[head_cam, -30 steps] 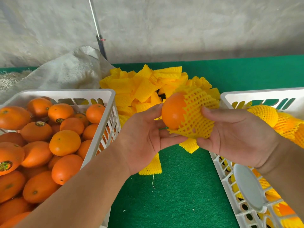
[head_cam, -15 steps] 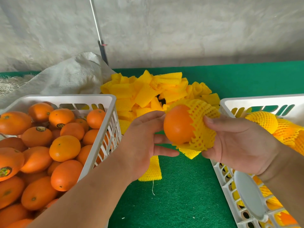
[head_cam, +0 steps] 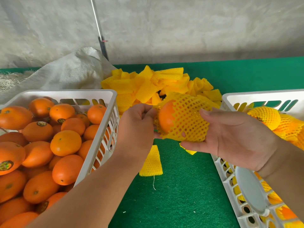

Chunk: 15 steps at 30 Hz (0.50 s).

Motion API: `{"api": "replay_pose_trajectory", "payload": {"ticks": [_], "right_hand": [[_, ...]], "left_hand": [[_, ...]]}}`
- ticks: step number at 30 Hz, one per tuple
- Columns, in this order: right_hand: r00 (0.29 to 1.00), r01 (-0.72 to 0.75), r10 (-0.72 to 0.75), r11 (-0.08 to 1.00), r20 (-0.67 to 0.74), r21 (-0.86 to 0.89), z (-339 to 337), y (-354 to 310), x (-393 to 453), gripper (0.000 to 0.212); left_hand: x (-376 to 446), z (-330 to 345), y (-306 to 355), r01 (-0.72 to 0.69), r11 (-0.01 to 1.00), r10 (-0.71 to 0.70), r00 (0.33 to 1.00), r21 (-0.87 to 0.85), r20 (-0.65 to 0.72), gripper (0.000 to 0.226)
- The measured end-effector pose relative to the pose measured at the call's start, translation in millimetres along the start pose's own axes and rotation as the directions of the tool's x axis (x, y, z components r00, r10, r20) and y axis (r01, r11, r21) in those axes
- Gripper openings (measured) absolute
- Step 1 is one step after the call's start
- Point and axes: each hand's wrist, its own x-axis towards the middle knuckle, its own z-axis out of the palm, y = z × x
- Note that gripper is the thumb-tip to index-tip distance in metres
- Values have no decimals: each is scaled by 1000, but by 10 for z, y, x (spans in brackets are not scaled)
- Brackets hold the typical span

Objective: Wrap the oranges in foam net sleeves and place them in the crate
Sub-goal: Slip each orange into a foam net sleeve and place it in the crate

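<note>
While the right hand [head_cam: 230,137] is cupping the netted side of the orange [head_cam: 166,119] at frame centre, the left hand [head_cam: 138,124] is pinching the foam net sleeve's [head_cam: 187,119] open edge, probably to draw it over the bare end. Unwrapped oranges [head_cam: 65,143] are filling the left crate [head_cam: 98,137]; wrapped oranges [head_cam: 264,117] are lying in the right crate [head_cam: 230,97], handy for the drop.

bright, even daylight – soft shadows, no glare; sharp focus, with wide-angle bending at the edges.
</note>
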Motion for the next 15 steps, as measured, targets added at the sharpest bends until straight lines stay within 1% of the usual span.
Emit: {"api": "replay_pose_trajectory", "payload": {"ticks": [2, 4, 7, 10, 14, 15], "right_hand": [[1000, -2, 2, 1000, 2, -16, 6, 12, 1, 40], [1000, -8, 7, 997, -19, -72, 9, 24, 4, 41], [996, -3, -9, 991, -89, -136, 22, 47, 22, 39], [977, 8, -44, 985, -210, -173, 0, 62, 31, 39], [966, 10, -67, 975, -251, -222, -16, 69, 41, 46], [962, 4, -75, 965, -261, -263, -17, 82, 50, 46]], "left_hand": [[-5, -10, -12, -38, 996, 41, 999, 86, -24, 21], [-20, -10, -21, -78, 986, 84, 996, 146, -41, 20], [-27, -2, -16, -84, 979, 85, 996, 187, 7, 21], [-35, 33, 20, 24, 997, -30, 995, 71, 95, 19], [-56, 79, 91, 190, 971, -167, 974, -147, 153, 17], [-61, 84, 103, 240, 948, -202, 961, -208, 190, 22]]}}
